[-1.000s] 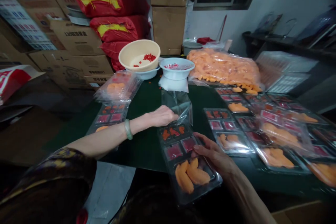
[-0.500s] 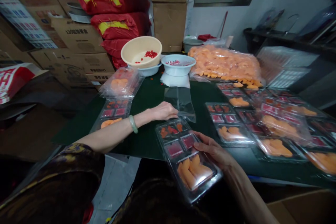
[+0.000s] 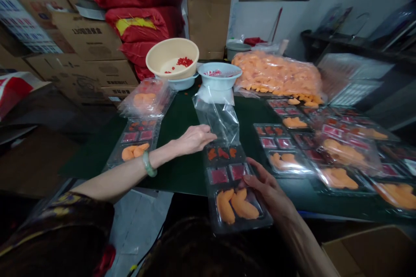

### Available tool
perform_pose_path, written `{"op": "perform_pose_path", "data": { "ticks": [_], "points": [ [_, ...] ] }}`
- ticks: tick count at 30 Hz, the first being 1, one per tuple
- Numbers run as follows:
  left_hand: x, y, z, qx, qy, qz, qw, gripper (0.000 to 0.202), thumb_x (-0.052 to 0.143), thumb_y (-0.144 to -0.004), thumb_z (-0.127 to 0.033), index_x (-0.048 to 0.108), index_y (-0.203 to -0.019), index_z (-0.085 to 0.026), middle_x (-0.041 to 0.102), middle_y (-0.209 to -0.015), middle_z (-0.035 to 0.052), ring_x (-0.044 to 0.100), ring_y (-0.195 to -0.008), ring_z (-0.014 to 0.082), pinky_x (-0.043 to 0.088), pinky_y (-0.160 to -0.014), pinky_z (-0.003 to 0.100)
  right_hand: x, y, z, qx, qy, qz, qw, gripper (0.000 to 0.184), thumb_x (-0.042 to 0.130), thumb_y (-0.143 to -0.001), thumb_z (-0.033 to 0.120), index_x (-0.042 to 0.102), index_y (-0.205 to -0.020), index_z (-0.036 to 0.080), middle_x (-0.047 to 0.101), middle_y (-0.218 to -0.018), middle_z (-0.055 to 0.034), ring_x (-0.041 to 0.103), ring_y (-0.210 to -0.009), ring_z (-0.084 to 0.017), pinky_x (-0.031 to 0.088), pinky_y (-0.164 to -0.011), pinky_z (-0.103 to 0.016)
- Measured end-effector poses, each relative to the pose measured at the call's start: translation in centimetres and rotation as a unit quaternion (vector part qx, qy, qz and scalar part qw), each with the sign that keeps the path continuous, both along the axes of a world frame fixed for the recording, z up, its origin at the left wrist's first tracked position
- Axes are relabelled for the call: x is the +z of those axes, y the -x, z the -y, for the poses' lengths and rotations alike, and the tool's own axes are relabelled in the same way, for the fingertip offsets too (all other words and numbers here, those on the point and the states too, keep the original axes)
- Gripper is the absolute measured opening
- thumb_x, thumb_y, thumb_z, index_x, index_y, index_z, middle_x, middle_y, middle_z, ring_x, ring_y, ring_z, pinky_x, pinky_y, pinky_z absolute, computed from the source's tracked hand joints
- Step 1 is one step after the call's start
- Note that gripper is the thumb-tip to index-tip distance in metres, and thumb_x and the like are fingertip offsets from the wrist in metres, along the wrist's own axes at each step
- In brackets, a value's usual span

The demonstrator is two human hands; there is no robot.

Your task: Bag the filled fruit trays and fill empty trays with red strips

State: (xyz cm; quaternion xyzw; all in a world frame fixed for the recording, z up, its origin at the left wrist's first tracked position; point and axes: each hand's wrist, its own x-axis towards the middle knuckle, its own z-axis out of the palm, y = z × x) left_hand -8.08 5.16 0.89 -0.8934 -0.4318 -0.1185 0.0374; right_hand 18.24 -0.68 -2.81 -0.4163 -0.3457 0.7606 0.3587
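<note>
Clear plastic tray (image 3: 232,190) holding orange strips (image 3: 242,207) and red pieces (image 3: 222,152): on the green tabletop (image 3: 182,169), near its front edge | my right hand (image 3: 264,186): fingers curled, gripping the tray's right side | my left hand (image 3: 193,140): loosely curled, fingertips against a clear plastic bag (image 3: 218,121), just above the tray; cannot tell if pinching

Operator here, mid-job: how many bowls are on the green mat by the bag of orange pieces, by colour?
Cream bowl: 1
Pale blue bowls: 2
Total: 3
</note>
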Motion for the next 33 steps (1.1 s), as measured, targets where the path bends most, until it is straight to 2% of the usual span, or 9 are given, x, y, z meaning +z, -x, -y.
{"op": "perform_pose_path", "data": {
  "ticks": [3,6,10,14,18,21,23,28,33],
  "points": [
    [-1.0,-0.2,0.2,0.003,0.009,-0.006,1.000,0.032,0.031,-0.092,-0.023,0.062,-0.098,-0.018,0.052,-0.077,0.0044,0.049,-0.072,0.0145,0.036,-0.058,0.024,0.0,0.1,-0.4,-0.008,-0.005,0.014,1.000,0.085,0.075,-0.064,0.032,0.029,-0.133,0.018,0.066,-0.062,-0.0001,0.059,-0.051,-0.014,0.047,-0.046,-0.023],
    [-1.6,-0.4,-0.4,0.010,0.017,-0.007,1.000,0.028,0.035,-0.088,-0.017,0.063,-0.094,-0.017,0.051,-0.079,0.0055,0.048,-0.078,0.0167,0.038,-0.060,0.025,0.1,0.3,-1.0,0.020,-0.017,0.028,0.999,0.084,0.075,-0.065,0.032,0.028,-0.133,0.016,0.066,-0.063,-0.0013,0.061,-0.055,-0.016,0.048,-0.046,-0.024],
    [-1.7,-0.9,-1.9,0.047,0.007,0.079,0.996,0.022,0.039,-0.085,-0.017,0.062,-0.088,-0.015,0.050,-0.093,0.0083,0.047,-0.090,0.0188,0.042,-0.070,0.028,0.3,0.9,-1.7,0.069,-0.031,0.029,0.997,0.076,0.072,-0.068,0.031,0.030,-0.129,0.016,0.065,-0.062,-0.0002,0.062,-0.058,-0.017,0.048,-0.044,-0.023],
    [-2.1,-1.5,-3.3,0.024,0.039,0.116,0.992,0.018,0.038,-0.084,-0.015,0.056,-0.080,-0.013,0.048,-0.108,0.0126,0.045,-0.099,0.0210,0.042,-0.080,0.033,0.5,1.4,-2.3,0.077,-0.013,0.036,0.996,0.062,0.072,-0.066,0.028,0.039,-0.117,0.019,0.064,-0.069,0.0007,0.065,-0.062,-0.019,0.049,-0.041,-0.023],
    [-2.7,-1.3,-4.6,-0.008,0.087,0.116,0.989,0.017,0.038,-0.076,-0.005,0.052,-0.077,-0.014,0.054,-0.087,0.0080,0.051,-0.080,0.0155,0.042,-0.072,0.026,0.5,1.7,-3.1,0.087,0.033,0.028,0.995,0.045,0.073,-0.060,0.022,0.045,-0.095,0.019,0.063,-0.069,0.0024,0.064,-0.053,-0.016,0.047,-0.038,-0.021],
    [-3.0,-0.7,-5.7,-0.018,0.096,0.109,0.989,0.018,0.039,-0.072,-0.003,0.051,-0.075,-0.016,0.054,-0.073,0.0027,0.051,-0.068,0.0133,0.040,-0.064,0.024,0.4,2.0,-3.8,0.106,0.049,0.007,0.993,0.041,0.072,-0.058,0.019,0.044,-0.087,0.019,0.062,-0.062,0.0034,0.064,-0.050,-0.017,0.046,-0.037,-0.020],
    [-2.9,-0.3,-6.3,-0.013,0.092,0.110,0.990,0.016,0.040,-0.074,-0.005,0.053,-0.077,-0.016,0.055,-0.069,0.0011,0.051,-0.064,0.0126,0.039,-0.062,0.023,0.4,2.2,-4.0,0.119,0.057,-0.015,0.991,0.044,0.072,-0.057,0.018,0.044,-0.090,0.019,0.063,-0.060,0.0033,0.064,-0.049,-0.017,0.046,-0.039,-0.020],
    [-2.3,-0.2,-6.5,-0.001,0.067,0.114,0.991,0.013,0.046,-0.084,-0.021,0.057,-0.081,-0.015,0.059,-0.069,0.0017,0.053,-0.062,0.0123,0.037,-0.061,0.023,0.5,2.7,-4.0,0.154,0.083,-0.071,0.982,0.062,0.073,-0.060,0.017,0.042,-0.113,0.020,0.065,-0.063,0.0030,0.066,-0.052,-0.018,0.049,-0.047,-0.022],
    [-1.9,-0.5,-5.6,-0.028,0.062,0.114,0.991,0.022,0.047,-0.087,-0.028,0.060,-0.075,-0.015,0.062,-0.072,0.0035,0.056,-0.065,0.0124,0.039,-0.062,0.022,0.8,3.0,-3.6,0.103,0.087,-0.052,0.990,0.074,0.074,-0.065,0.023,0.033,-0.126,0.018,0.067,-0.065,-0.0001,0.064,-0.047,-0.018,0.046,-0.040,-0.021]
  ]
}}
